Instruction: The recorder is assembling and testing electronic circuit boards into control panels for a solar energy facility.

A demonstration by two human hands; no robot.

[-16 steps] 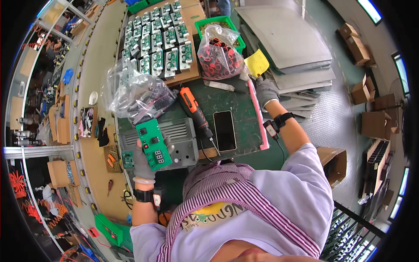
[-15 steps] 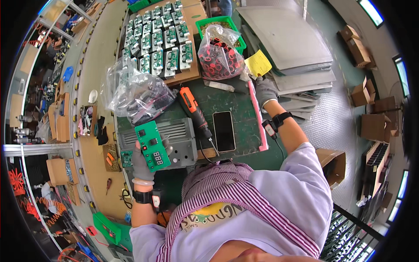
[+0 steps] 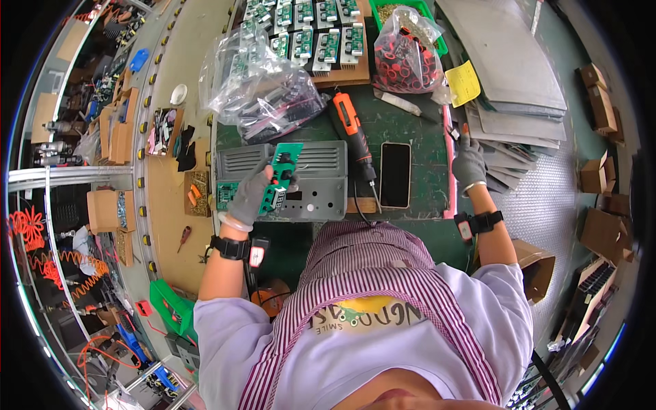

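Note:
My left hand (image 3: 251, 197), in a grey glove with bare fingertips, grips a green circuit board (image 3: 288, 156) with a digit display. The board is tilted, its face turned to the right, above a grey metal housing panel (image 3: 321, 195) with slots and holes. Another small green board (image 3: 226, 195) lies at the panel's left end. My right hand (image 3: 470, 164), gloved alike, is by the pink strip (image 3: 452, 188) on the table's right edge. Its fingers look pinched at a small black-and-white piece (image 3: 455, 132), too small to name. An orange-and-black electric screwdriver (image 3: 352, 126) and a phone (image 3: 395, 175) lie between my hands.
Clear bags hold dark parts (image 3: 277, 109) and red-and-black rings (image 3: 408, 65). Behind them stand rows of boards on heatsinks (image 3: 328, 48). A yellow note (image 3: 463, 83) lies against stacked grey sheets (image 3: 509, 61) at right. A roller conveyor line (image 3: 145, 126) runs along the left.
My right hand has drawn back toward me from beside the yellow note, and a small black-and-white piece now shows at its fingertips. My left hand has tilted the circuit board. The whole view has shifted.

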